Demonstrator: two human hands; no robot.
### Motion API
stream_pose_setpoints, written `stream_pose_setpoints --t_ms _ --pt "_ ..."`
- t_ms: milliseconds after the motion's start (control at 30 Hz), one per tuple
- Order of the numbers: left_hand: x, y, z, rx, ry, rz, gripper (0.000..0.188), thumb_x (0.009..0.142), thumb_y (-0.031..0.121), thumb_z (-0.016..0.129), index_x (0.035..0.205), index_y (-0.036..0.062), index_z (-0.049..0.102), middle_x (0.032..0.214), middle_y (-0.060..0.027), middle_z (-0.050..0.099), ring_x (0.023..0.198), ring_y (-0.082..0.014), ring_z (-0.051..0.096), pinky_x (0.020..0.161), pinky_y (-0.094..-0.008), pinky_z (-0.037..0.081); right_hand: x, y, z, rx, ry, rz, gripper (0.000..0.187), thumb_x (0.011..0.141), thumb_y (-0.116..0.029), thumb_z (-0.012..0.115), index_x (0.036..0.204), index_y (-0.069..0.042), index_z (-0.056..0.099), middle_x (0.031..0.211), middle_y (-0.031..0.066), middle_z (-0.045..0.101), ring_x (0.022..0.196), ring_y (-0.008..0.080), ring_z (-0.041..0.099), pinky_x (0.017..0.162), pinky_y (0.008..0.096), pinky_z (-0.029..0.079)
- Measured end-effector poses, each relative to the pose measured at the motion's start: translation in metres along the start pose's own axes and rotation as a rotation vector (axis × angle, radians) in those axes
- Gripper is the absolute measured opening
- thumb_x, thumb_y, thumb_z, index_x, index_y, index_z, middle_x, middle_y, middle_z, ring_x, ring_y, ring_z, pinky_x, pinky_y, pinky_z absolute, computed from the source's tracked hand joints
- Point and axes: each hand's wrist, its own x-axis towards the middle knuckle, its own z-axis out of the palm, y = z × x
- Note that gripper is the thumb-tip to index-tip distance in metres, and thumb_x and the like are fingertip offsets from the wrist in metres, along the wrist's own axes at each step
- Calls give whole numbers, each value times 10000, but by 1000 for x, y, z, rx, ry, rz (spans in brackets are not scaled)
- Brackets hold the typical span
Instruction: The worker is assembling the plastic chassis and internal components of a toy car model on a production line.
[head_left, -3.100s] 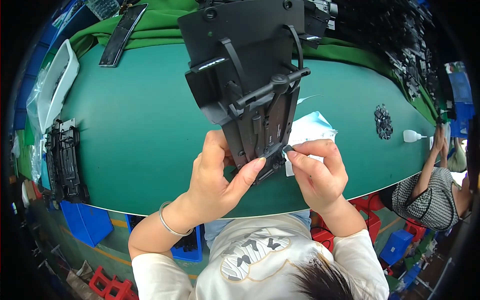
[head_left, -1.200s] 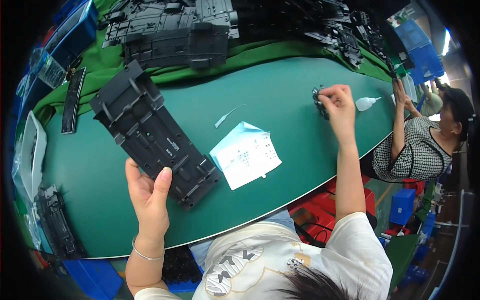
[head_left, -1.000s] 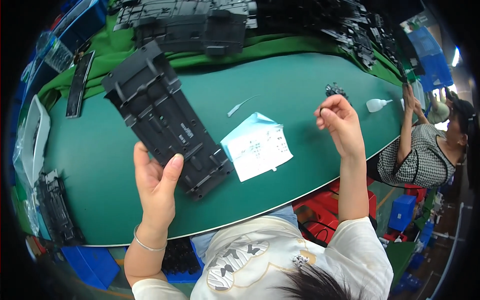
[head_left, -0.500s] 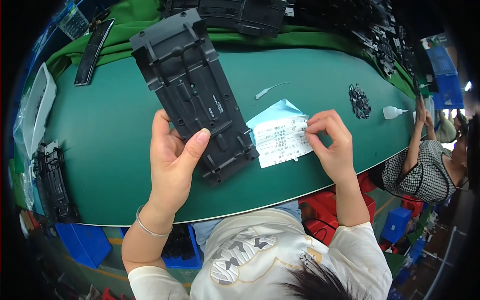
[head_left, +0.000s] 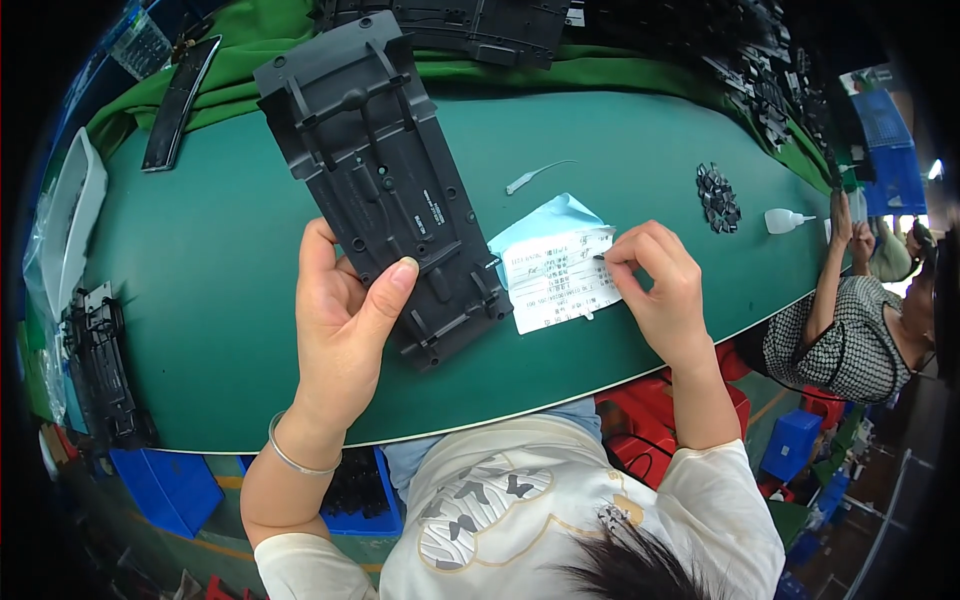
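My left hand (head_left: 345, 310) is wrapped round the lower part of a long black plastic chassis plate (head_left: 385, 190), thumb on its face. The plate is held tilted above the table, its ribbed side showing. A small metal pin-like end (head_left: 492, 264) sticks out at its right edge. My right hand (head_left: 655, 285) is closed in a pinch at the right edge of a white printed slip (head_left: 560, 285). A tiny dark piece (head_left: 601, 257) shows at its fingertips, too small to name. Under the slip lies a light-blue sheet (head_left: 555, 217).
A translucent dropper tip (head_left: 525, 183), a heap of small black parts (head_left: 718, 200) and a white squeeze bottle (head_left: 788, 221) lie on the green table (head_left: 230, 370). A phone-like slab (head_left: 182, 105), a white tray (head_left: 75, 215) and another black chassis (head_left: 103, 370) are leftward. A co-worker (head_left: 835, 320) sits right.
My right hand has shifted very slightly left, and the dark piece at its fingertips shows more plainly. The plate stays in my left hand, almost unmoved.
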Motion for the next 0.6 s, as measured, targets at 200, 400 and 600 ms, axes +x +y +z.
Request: stream_pose_setpoints --t_ms 200,400,600 --pt "0 0 -1 -3 -2 4 322 792 57 515 1053 5 334 970 -95 503 885 -122 488 786 -251 403 -3 0 0 36 -9 82 150 599 68 562 672 -23 467 676 66 492 628 212 488 567 291 384" --pt "1 1 0 -1 -9 4 326 793 58 515 1057 3 333 969 -98 502 890 -124 488 786 -250 402 -8 3 4 131 55 119 143 618 78 553 688 -4 459 679 83 487 612 190 481 531 248 398" --pt "1 -1 0 -8 -10 -2 334 789 53 517 1062 4 330 971 -103 504 887 -126 492 783 -252 408 -10 1 -2 689 134 421 116 691 57 546 739 -9 463 733 45 511 659 105 472 594 217 389"
